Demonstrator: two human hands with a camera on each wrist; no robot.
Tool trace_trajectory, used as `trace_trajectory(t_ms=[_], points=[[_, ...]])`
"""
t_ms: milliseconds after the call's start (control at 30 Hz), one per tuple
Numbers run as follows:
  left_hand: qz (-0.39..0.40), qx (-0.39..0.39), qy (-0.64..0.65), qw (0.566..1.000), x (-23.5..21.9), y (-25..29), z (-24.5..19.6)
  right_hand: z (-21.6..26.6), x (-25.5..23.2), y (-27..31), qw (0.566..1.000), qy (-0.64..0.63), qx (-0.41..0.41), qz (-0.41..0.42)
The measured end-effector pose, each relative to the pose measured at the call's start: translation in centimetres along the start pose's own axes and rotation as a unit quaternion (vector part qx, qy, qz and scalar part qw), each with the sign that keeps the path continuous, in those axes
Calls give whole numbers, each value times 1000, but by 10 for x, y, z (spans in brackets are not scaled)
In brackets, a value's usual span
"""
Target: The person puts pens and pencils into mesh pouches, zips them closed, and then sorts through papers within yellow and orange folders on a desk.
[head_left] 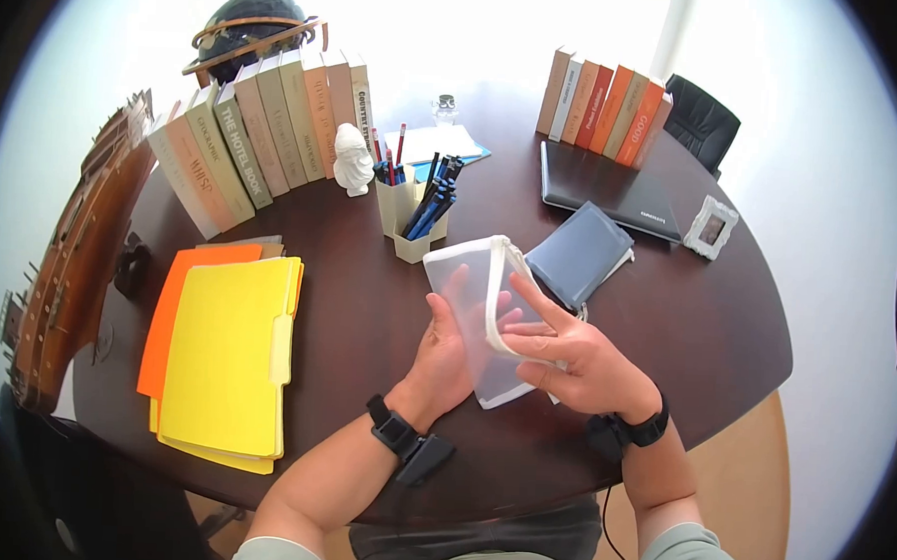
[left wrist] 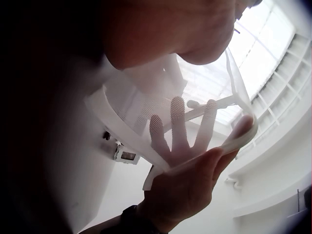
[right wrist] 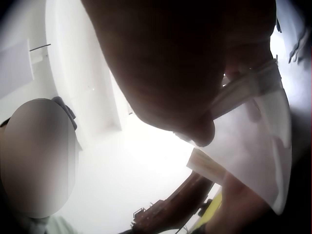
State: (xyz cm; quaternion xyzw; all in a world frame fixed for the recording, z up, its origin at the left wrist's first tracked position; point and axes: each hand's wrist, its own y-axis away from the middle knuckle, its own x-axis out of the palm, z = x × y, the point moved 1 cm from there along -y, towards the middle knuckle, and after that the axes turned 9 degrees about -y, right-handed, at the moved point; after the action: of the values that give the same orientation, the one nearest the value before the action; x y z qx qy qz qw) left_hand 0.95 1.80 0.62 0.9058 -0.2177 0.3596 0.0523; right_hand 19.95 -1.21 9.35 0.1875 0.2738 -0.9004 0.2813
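A translucent white mesh zip pouch (head_left: 474,276) stands tilted between both hands, its white zipper edging facing right. My left hand (head_left: 443,365) holds the pouch from the left, thumb up on its near side and fingers behind it, showing hazily through the mesh. At the pouch's zipper side is my right hand (head_left: 595,371), fingers spread and fairly straight across the white edge. In the left wrist view, three of the right hand's fingers (left wrist: 179,122) show through the mesh, while its thumb and one finger lie along the rim.
Yellow folders (head_left: 227,360) lie left over an orange one. A pen holder (head_left: 401,218), white figurine (head_left: 354,161) and book row (head_left: 255,136) stand behind. Rightward are a blue-grey notebook (head_left: 582,251), closed laptop (head_left: 612,192), photo frame (head_left: 711,228) and more books (head_left: 604,107).
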Motion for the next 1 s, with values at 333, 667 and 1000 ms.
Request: trace_trajectory(t_ms=[333, 667, 1000], points=[[54, -13, 121, 991, -17, -6, -2, 31, -32, -41, 996, 36, -85, -6], [29, -102, 117, 988, 0, 6, -21, -56, -48, -86, 902, -257, 125, -325], [180, -126, 120, 968, -21, 7, -4, -117, 32, -151, 959, -4, 116, -260]])
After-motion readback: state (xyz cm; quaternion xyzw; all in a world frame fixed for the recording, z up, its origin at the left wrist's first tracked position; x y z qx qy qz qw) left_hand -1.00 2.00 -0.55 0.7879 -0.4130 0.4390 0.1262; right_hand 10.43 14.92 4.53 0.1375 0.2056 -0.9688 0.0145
